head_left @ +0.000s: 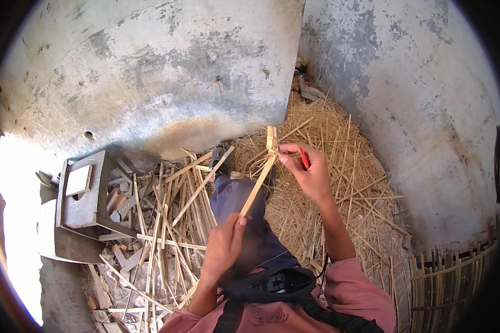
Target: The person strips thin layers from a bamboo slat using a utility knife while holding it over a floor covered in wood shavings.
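My left hand (pixel 223 244) is closed round the lower end of a split bamboo strip (pixel 258 190), which slants up and away in front of my knees. Near its far end the strip bends or is split, with frayed fibres at the bend. My right hand (pixel 307 169) is closed beside that frayed part, thumb and forefinger at its edge; whether they pinch the fibres I cannot tell. A small red object (pixel 305 158), perhaps a handle, is held in the right hand's fingers; its remaining part is hidden.
Loose bamboo strips (pixel 166 233) lie on the left floor among rubble. A heap of shavings (pixel 344 166) covers the right floor. A worn wooden box (pixel 86 191) stands far left. A slatted bamboo fence (pixel 453 280) is at lower right. Peeling walls (pixel 194 61) enclose the corner.
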Available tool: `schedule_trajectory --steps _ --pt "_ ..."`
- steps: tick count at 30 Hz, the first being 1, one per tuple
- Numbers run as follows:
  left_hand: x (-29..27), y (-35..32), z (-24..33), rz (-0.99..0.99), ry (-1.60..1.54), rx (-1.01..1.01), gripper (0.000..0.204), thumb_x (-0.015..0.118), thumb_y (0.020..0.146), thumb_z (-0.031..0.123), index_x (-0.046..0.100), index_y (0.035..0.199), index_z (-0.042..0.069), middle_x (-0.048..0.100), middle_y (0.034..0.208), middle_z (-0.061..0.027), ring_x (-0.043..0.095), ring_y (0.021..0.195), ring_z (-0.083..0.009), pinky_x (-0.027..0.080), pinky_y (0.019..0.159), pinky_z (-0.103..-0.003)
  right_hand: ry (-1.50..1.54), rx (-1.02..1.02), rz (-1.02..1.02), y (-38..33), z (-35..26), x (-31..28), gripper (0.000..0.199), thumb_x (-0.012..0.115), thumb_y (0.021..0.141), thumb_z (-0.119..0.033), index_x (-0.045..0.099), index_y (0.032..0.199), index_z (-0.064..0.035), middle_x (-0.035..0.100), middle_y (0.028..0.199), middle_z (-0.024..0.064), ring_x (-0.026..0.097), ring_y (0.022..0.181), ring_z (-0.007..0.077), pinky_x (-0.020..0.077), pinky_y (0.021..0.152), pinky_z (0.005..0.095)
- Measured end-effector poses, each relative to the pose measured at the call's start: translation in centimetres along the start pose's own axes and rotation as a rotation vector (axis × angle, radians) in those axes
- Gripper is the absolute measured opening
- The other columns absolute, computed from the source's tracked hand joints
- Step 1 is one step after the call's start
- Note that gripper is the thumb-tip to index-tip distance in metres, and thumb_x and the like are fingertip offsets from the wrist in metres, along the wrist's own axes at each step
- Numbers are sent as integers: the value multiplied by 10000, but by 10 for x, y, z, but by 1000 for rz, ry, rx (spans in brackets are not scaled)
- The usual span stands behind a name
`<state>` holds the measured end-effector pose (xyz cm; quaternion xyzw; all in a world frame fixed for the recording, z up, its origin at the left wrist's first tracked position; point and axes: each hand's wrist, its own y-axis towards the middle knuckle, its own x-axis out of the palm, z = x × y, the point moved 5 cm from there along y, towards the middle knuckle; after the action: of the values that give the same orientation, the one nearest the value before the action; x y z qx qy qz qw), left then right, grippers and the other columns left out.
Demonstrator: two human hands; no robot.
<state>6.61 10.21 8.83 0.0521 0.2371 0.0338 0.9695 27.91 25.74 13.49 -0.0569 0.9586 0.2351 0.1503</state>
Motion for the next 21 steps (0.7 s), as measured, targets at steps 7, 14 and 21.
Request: schedule_trajectory --steps 7,14,21 --pt "2 -1 -6 -44 -68 -4 335 467 1170 233 723 1185 17 492 622 -97 512 558 -226 406 573 -382 55 36 -27 4 4 -3 161 789 975 -129 801 1098 -25 718 921 0 570 728 58 431 651 233" --pt "5 -3 -5 -139 -184 -25 465 393 1196 308 733 1215 -8 441 623 2 444 580 -95 385 578 -314 306 58 -68 6 16 -3 212 778 1006 -145 778 1136 22 764 1017 28 653 809 96 490 706 243" --pt "8 -7 -15 -238 -355 -38 523 362 1206 328 715 1234 -58 430 662 42 403 594 -67 365 572 -270 551 278 -180 5 25 -7 206 772 1008 -120 753 1164 13 749 964 63 535 608 28 364 521 215"
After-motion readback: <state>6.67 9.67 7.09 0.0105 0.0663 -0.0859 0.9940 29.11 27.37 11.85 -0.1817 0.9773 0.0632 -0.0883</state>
